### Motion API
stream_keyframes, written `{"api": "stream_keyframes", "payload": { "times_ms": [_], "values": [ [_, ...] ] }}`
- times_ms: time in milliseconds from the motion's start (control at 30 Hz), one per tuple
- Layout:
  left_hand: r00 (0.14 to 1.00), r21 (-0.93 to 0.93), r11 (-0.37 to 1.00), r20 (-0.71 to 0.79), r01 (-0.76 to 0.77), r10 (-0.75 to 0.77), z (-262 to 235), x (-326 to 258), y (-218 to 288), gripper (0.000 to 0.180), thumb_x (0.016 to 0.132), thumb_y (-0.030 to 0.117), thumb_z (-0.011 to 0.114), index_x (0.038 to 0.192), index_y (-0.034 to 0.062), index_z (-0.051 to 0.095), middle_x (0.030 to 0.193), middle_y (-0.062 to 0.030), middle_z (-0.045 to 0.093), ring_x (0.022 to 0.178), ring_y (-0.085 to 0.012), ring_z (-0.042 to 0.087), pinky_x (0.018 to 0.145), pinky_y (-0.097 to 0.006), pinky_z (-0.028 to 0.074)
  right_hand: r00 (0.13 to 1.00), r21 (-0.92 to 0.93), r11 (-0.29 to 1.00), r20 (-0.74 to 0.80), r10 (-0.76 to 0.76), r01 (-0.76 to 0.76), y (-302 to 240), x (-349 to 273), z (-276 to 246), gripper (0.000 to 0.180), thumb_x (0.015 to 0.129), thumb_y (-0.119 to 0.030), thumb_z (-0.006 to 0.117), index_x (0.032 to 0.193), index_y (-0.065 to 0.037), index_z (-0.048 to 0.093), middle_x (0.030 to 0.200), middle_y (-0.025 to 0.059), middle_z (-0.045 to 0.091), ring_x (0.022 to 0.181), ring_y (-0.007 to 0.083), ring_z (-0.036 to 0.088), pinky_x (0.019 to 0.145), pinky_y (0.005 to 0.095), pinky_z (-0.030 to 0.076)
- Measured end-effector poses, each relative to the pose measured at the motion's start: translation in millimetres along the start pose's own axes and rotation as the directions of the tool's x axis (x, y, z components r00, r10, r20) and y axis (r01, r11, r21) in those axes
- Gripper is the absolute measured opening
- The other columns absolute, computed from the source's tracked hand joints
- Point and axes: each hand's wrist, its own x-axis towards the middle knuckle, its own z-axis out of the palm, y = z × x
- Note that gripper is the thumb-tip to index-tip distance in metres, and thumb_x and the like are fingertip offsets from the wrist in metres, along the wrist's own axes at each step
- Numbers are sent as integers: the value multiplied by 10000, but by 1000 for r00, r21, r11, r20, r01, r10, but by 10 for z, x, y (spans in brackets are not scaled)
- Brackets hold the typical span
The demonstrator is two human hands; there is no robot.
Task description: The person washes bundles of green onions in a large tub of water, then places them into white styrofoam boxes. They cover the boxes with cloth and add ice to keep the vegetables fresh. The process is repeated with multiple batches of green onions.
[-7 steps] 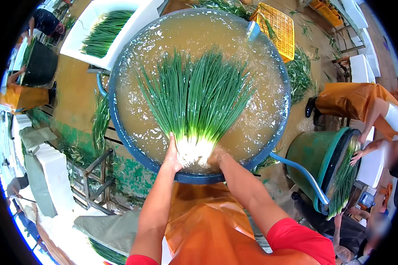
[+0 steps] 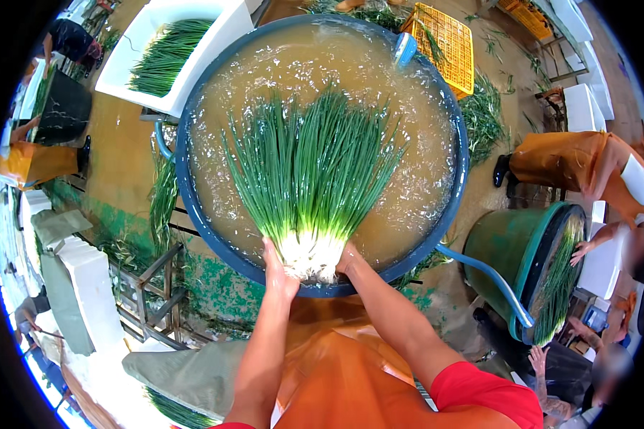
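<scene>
Scallions (image 2: 313,171) shifted nearer, apparently held between hands (image 2: 279,272) (image 2: 348,259).

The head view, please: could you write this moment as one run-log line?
left hand: holds left side of white ends | right hand: right side, fingers hidden | green onion bunch: fanned across blue tub

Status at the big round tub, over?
Left grip, right grip: holding green onions by white ends. Leaves fanned out. Nothing visibly blocking.

Green-and-white spring onions (image 2: 311,171), muddy brown water (image 2: 408,189), blue tub (image 2: 184,171), yellow crate (image 2: 444,46), orange apron (image 2: 343,379), red sleeve (image 2: 483,393)
</scene>
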Motion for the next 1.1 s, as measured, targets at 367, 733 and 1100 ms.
{"api": "stream_keyframes", "payload": {
  "times_ms": [367, 733, 1100],
  "values": [
    [933, 223, 974, -358, 50, 34, 182, 19, -192, 536, 902, 162, 765, 1315, 183, 424, 1048, -58, 671, 703, -178, 673, 383, -280, 399, 990, -902, -416, -69, -121, -114, -305, -759, 56, 378, 877, -305, 615, 1085, -2, 704, 988, 245, 713, 893, 418, 677, 828, 457, 535],
    [938, 294, 955, -317, -44, 141, 33, 113, -276, 301, 961, 256, 716, 1193, 102, 601, 973, -28, 707, 731, -144, 677, 424, -232, 440, 724, -724, 506, -643, -249, -469, -2772, -3522, -352, 350, 873, -190, 710, 1184, -31, 695, 1047, 60, 711, 897, 180, 660, 770, 336, 550],
    [966, 53, 988, -205, -147, 155, -129, -366, 122, 755, 934, 122, 723, 1510, 183, 238, 1421, -127, 486, 1294, -343, 500, 990, -653, 438, 318, -888, -255, 133, -939, -382, -3369, -3309, 3, 428, 922, -168, 644, 1308, 14, 610, 1145, 157, 708, 1070, 245, 671, 970, 350, 507]
  ]
}}
